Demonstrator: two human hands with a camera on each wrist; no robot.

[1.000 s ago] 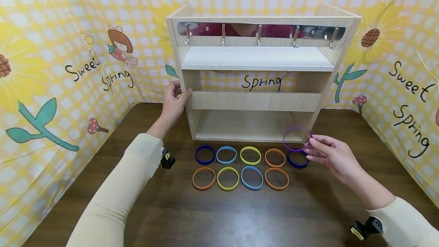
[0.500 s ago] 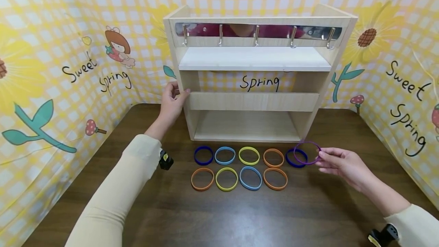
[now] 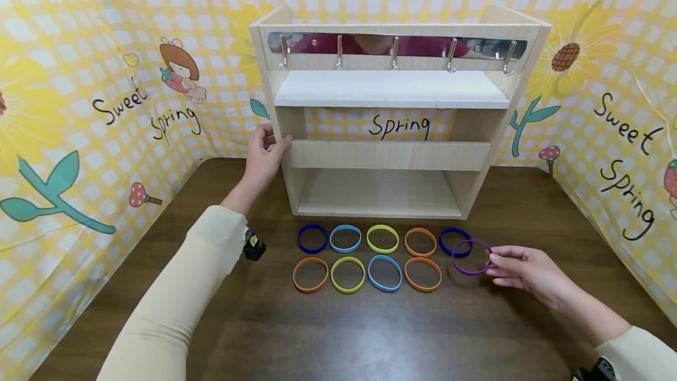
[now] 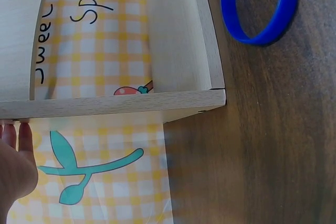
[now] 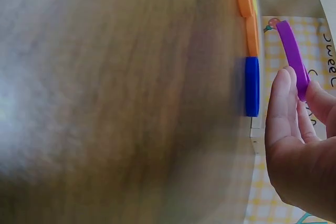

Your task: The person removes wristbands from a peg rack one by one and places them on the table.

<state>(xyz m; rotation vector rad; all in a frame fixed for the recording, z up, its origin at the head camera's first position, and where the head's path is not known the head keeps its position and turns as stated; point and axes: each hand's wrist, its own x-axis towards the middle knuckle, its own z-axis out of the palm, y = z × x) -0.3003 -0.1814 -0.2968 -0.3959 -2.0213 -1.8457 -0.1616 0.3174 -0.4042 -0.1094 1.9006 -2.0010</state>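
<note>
A light wooden shelf point(image 3: 390, 154) with a metal hook strip point(image 3: 370, 44) across its top stands at the back of the table. My left hand point(image 3: 262, 154) holds its left side panel, thumb at the front edge and fingers on the outer face. In my right hand point(image 3: 531, 275), thumb and fingers pinch the edge of a purple silicone wristband point(image 5: 294, 59). The purple band hangs low over the table and overlaps a dark blue wristband point(image 3: 453, 229) in the head view. Left of it lies an orange wristband point(image 3: 423, 290) in the front row.
Several orange, yellow, light blue and dark blue wristbands lie in two rows before the shelf, among them a light blue one point(image 3: 385, 290) and a yellow one point(image 3: 348, 291). Brown tabletop point(image 3: 317, 334) extends in front. Checked cloth point(image 3: 79, 104) encloses the back and sides.
My right hand has moved down and toward me with the purple wristband, away from the shelf's lower right corner. My left hand keeps its place on the side panel.
</note>
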